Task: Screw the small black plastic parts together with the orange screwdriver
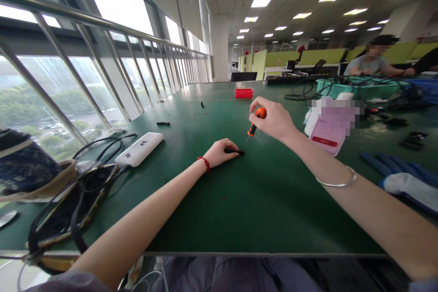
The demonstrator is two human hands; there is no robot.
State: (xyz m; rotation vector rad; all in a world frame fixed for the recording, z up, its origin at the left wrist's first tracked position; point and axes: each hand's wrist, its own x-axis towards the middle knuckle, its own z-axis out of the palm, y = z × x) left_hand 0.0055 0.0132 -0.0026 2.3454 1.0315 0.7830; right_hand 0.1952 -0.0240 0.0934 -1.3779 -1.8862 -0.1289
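Note:
My left hand (221, 153) is closed on a small black part (235, 151) and steadies it low over the green table (205, 205). A screwdriver (252, 128) with an orange and black handle is pinched in the fingers of my right hand (272, 118). It leans slightly, and its metal tip meets the right end of the black part. Exactly what the tip sits in is too small to make out.
Beyond my hands stand a red bin (243, 93) and two loose black pieces. On the left lie a white power bank (139, 149) and cables. To the right are a phone (328, 130), blue-white gloves (407, 178) and a green basket (362, 87); another person sits farther back.

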